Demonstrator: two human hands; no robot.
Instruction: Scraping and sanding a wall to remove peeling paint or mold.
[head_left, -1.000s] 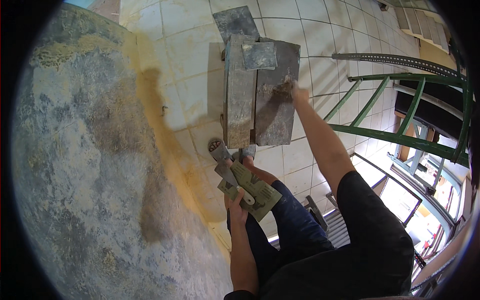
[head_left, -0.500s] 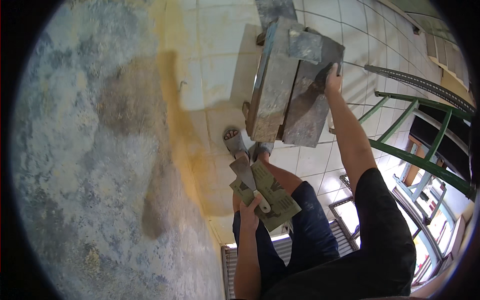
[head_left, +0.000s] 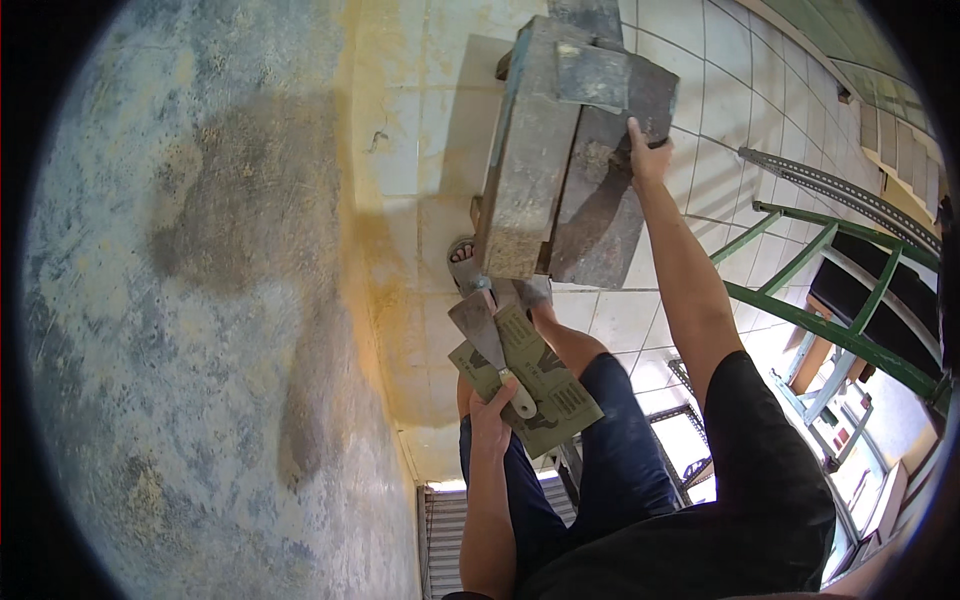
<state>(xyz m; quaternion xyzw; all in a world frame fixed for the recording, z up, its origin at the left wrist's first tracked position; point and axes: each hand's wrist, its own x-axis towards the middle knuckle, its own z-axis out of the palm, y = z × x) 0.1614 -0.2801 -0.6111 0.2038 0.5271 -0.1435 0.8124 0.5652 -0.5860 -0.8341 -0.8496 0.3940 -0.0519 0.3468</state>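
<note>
My left hand (head_left: 490, 420) is closed round a putty knife (head_left: 477, 325) with a broad metal blade and a pale handle. In the same grip is a sheet of greenish sandpaper (head_left: 560, 412), lying under the knife with its printed back up. My right hand (head_left: 648, 160) is stretched forward and clasps the right edge of a worn wooden bench (head_left: 525, 180), thumb on top. Its top is made of dusty planks, and a small flat grey board (head_left: 593, 77) lies at its far end. The fingers under the edge are hidden.
A patchy blue-grey wall (head_left: 230, 330) stands close on the left, yellowish along its base. Pale tiles (head_left: 400, 140) cover the floor. To the right are a green metal ladder (head_left: 800, 310) and a perforated metal strip (head_left: 840, 190). My sandalled feet (head_left: 465, 262) are beside the bench's near end.
The bench has shifted left, nearer the wall, with my right hand still on its edge. My left hand keeps the putty knife and sandpaper. The view has moved slightly.
</note>
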